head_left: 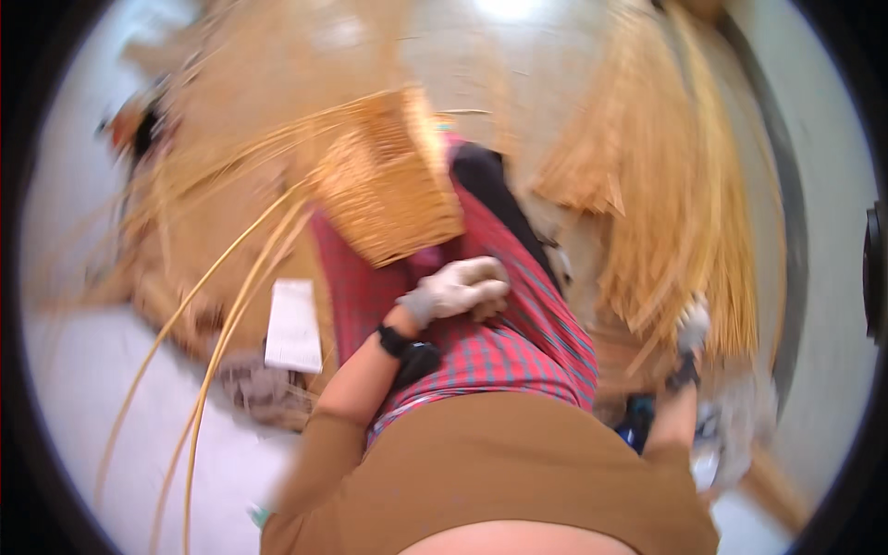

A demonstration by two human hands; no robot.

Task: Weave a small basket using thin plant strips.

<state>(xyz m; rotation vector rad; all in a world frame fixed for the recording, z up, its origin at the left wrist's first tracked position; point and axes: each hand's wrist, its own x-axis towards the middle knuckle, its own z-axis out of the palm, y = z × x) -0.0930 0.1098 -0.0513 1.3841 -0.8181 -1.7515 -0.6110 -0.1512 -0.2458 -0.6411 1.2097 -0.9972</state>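
A partly woven tan basket rests tilted on the checked red and blue cloth across my lap. Long loose strips trail from its left side. My left hand, in a white glove, lies on the cloth just below the basket, apart from it. Its fingers are curled in, and whatever they may hold is hidden. Out to the right, my right hand, gloved too, reaches the lower end of a large bundle of straw-coloured strips. Motion blur hides its fingers.
A white rectangular sheet or block lies left of my lap. Below it is a crumpled greyish cloth. Clear plastic wrapping sits by my right forearm. Along the right side runs a pale wall.
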